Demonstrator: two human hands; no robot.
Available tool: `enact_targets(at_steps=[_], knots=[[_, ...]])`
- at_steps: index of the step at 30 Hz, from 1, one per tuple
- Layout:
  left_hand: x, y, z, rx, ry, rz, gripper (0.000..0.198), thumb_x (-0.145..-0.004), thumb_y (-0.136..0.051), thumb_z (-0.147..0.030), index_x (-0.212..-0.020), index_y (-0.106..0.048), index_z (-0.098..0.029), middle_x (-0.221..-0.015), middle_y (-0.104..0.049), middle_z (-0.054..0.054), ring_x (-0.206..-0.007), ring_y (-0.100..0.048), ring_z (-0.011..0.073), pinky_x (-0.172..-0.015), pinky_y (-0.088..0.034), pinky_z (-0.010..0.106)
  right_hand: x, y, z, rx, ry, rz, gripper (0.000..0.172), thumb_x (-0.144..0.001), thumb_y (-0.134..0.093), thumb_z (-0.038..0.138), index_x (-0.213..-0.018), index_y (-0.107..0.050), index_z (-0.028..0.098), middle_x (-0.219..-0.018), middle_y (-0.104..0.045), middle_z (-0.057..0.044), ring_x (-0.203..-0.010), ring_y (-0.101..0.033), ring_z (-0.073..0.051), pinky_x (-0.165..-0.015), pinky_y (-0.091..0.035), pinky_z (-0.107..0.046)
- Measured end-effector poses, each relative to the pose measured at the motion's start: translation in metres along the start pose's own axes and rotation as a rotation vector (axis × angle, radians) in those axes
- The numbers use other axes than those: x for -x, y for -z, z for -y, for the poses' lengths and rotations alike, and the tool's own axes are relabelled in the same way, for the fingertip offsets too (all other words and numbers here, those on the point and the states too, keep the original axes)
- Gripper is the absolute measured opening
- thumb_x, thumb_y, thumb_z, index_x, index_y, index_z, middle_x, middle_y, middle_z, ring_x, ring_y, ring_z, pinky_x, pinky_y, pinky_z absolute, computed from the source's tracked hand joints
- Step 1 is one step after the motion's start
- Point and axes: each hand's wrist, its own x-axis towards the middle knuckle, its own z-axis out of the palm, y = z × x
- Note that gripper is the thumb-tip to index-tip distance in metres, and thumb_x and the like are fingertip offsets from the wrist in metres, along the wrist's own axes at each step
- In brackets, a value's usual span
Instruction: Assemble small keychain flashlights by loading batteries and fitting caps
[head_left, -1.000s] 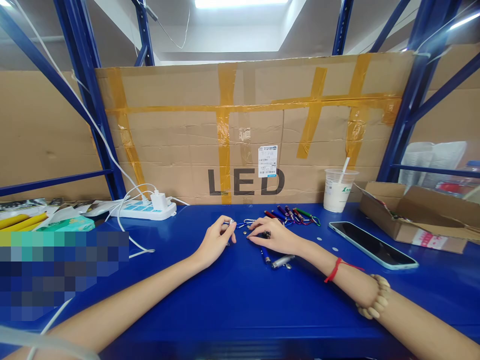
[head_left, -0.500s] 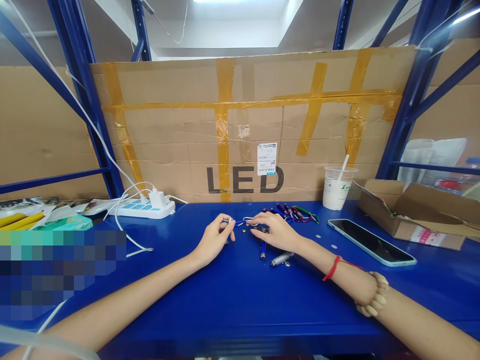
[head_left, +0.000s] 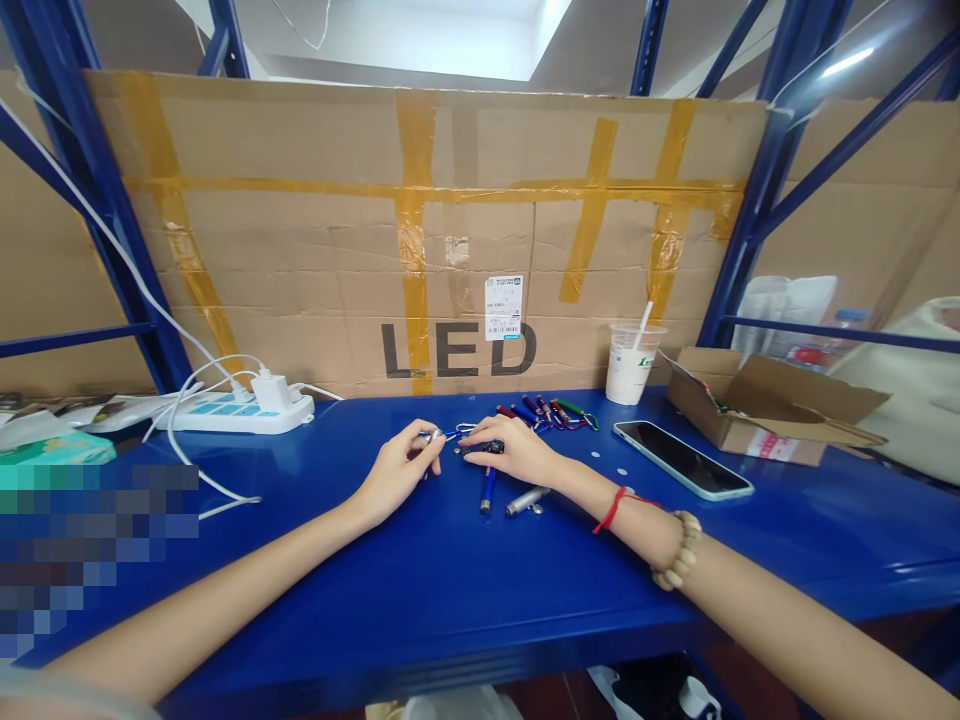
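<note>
My left hand [head_left: 397, 468] is closed in a pinch on a small silvery metal piece, mostly covered by the fingers. To its right, my right hand [head_left: 521, 450] is low over the tabletop, thumb and fingers around a small black cylinder [head_left: 493, 447]. A blue metal tube [head_left: 487, 492] and a silver metal tube [head_left: 526, 502] lie just below this hand, with a tiny round metal piece beside the silver one. Behind the right hand lie several coloured tubes with carabiner clips, including a green carabiner [head_left: 579, 413].
On the blue tabletop [head_left: 390, 590], a phone [head_left: 682, 460], a cup with a straw [head_left: 631, 370] and an open cardboard box [head_left: 772, 415] stand to the right. A white power strip [head_left: 232, 410] with cables sits left. A large cardboard sheet [head_left: 300, 300] closes the back.
The whole view has shifted, so the scene sits further left and slightly higher. Both hands keep nearly the same places over the table, with the same small pieces.
</note>
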Motion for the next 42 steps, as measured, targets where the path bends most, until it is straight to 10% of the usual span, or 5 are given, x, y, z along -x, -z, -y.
enact_targets(at_steps=[42], knots=[[0.0019,0.0002,-0.0031,-0.036,-0.006,0.043,0.031,-0.082,-0.045,-0.048,-0.088,-0.053,-0.018,-0.059,-0.058,-0.002,-0.055,-0.047,0.0111,-0.055,-0.037,0.022,0.0004,0.0005,-0.0010,-0.066,-0.164,-0.116,0.013,-0.071,-0.065,0.022,-0.082,-0.071,0.021,-0.081,-0.066,-0.001,-0.064,-0.057,-0.011,-0.058,-0.041,-0.021]])
